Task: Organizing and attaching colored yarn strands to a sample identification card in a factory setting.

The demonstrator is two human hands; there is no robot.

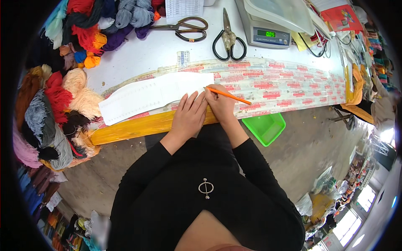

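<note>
A long white sheet of paper (pixel 142 94) with faint rows of marks lies along the front of the table. My right hand (pixel 222 105) grips an orange pencil (pixel 235 97), its tip touching or just over the right part of the sheet and its back end slanting off to the right. Close beside it, my left hand (pixel 189 112) rests flat with fingers stretched, over the lower edge of the paper and the yellow-taped table edge. Its fingertips come almost up to my right hand. What the pencil tip is marking is too small to make out.
Black-handled scissors (pixel 228 39) and dark scissors (pixel 186 29) lie beyond the paper, near an electronic scale (pixel 268 37). Coloured yarn bundles (pixel 75 90) crowd the left side. A green plastic basket (pixel 268 127) sits below the table's front edge (pixel 138 127).
</note>
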